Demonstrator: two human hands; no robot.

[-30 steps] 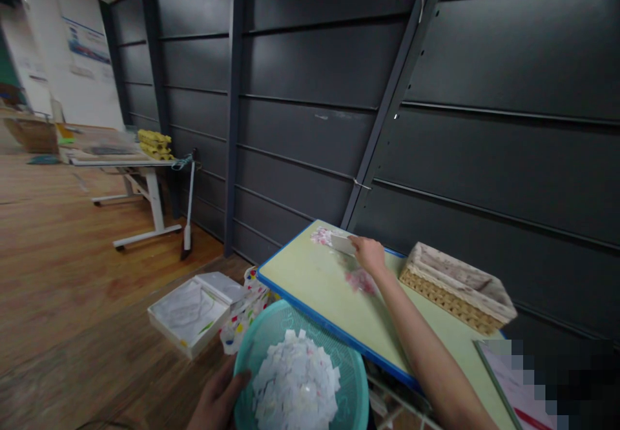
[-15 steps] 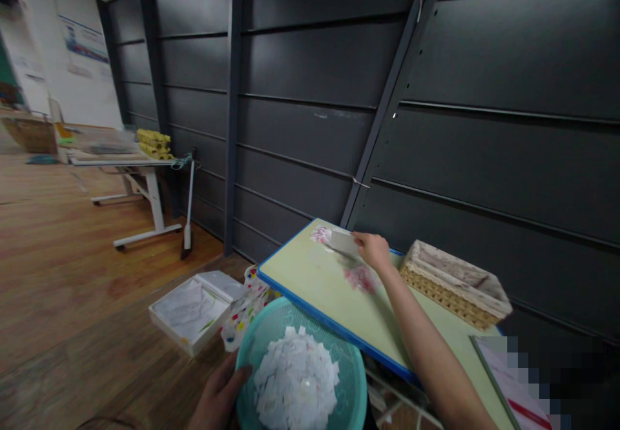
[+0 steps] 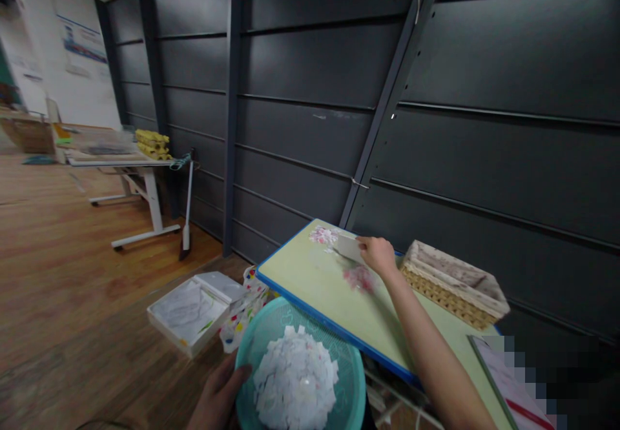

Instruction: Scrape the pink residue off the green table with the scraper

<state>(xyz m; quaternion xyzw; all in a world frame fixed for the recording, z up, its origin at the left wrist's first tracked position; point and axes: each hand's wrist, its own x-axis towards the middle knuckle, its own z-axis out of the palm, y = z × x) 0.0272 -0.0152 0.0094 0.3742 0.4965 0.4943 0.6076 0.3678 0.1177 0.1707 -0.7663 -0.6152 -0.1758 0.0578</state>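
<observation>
My left hand (image 3: 220, 388) grips the left rim of a turquoise plastic colander (image 3: 356, 378), its thumb over the edge. Inside is a heap of small white paper-like pieces (image 3: 295, 378). Over the pale yellow tabletop (image 3: 300, 275), my right hand (image 3: 378, 255) is closed on a flat, pale grey rectangular blade (image 3: 349, 247); its handle, if any, is hidden in the fist. Just left of the blade lies a small pile of white and pink bits (image 3: 323, 235). A blurry pink patch (image 3: 359, 278) shows on the table nearer me.
A lined woven basket (image 3: 453, 285) stands at the table's right rear. A framed panel (image 3: 508, 378) lies at the right. On the floor to the left are an open white box (image 3: 188, 317) and a dotted bag (image 3: 245, 314). Dark metal panels (image 3: 305, 126) rise behind.
My right hand and the blade have shifted slightly right and toward me, uncovering more of the white and pink bits. The left hand and colander stay almost in place.
</observation>
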